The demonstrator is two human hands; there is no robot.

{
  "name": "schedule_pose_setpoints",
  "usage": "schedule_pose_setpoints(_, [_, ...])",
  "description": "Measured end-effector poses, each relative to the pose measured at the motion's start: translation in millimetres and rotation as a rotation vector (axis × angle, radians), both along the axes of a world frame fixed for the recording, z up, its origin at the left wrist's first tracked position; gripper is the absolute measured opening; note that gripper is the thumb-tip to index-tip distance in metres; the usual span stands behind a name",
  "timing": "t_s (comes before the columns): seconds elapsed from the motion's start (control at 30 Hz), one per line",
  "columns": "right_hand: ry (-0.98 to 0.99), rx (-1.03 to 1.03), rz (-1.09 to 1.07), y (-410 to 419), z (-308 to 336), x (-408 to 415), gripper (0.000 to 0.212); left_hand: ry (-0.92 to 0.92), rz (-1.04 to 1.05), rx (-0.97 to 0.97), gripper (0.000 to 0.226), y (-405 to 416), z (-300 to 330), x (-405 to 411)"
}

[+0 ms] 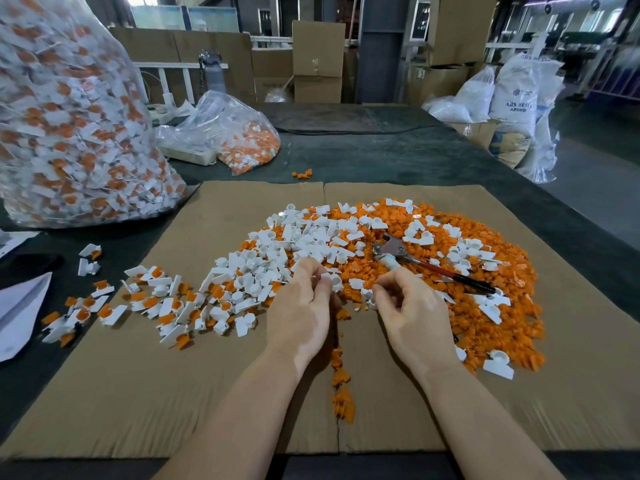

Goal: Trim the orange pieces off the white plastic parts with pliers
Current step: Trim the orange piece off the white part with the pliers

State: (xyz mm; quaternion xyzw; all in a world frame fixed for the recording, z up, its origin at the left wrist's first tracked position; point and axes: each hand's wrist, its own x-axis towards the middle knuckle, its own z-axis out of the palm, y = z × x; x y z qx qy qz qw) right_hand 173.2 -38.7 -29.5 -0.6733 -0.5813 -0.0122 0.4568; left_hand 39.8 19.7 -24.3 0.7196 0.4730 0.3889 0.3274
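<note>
Where the two forearms enter from the bottom of the frame, the cardboard sheet covers the dark table, and a thin trail of orange offcuts runs along its central seam between the wrists. Left hand: fingers curled, pinching a small white plastic part at the fingertips, just above lower centre. Right hand: fingers loosely curled just beside the left, its fingertips near the same white part; whether it grips anything cannot be told. Immediately beyond the right hand, the pliers lie unheld on the heap, metal head toward the centre of the frame, red and black handles pointing to the right. Around and beyond them spreads the orange pile of trimmed pieces, filling the centre right, with trimmed white parts heaped over its left half and scattered across it. At centre left, a looser spread of untrimmed parts, white with orange pieces attached, extends to the cardboard's left edge and onto the table. A few orange pieces lie on the table beyond the cardboard's far edge. Upper left: a large clear bag full of untrimmed parts; to its right, a smaller clear bag partly filled. Background: cardboard boxes and white sacks at upper right.
</note>
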Motion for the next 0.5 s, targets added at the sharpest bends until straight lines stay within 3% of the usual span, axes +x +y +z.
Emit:
schedule_pose_setpoints(0.17, [-0.007,0.006,-0.005,0.1,-0.1,0.1,0.005,0.059,-0.078,0.001,0.013,-1.3,-0.4,-0.2])
schedule_pose_setpoints(0.5, [0.006,-0.004,-0.004,0.3,0.1,0.2,0.006,-0.078,-0.084,-0.012,0.02,-3.4,-1.9,0.2])
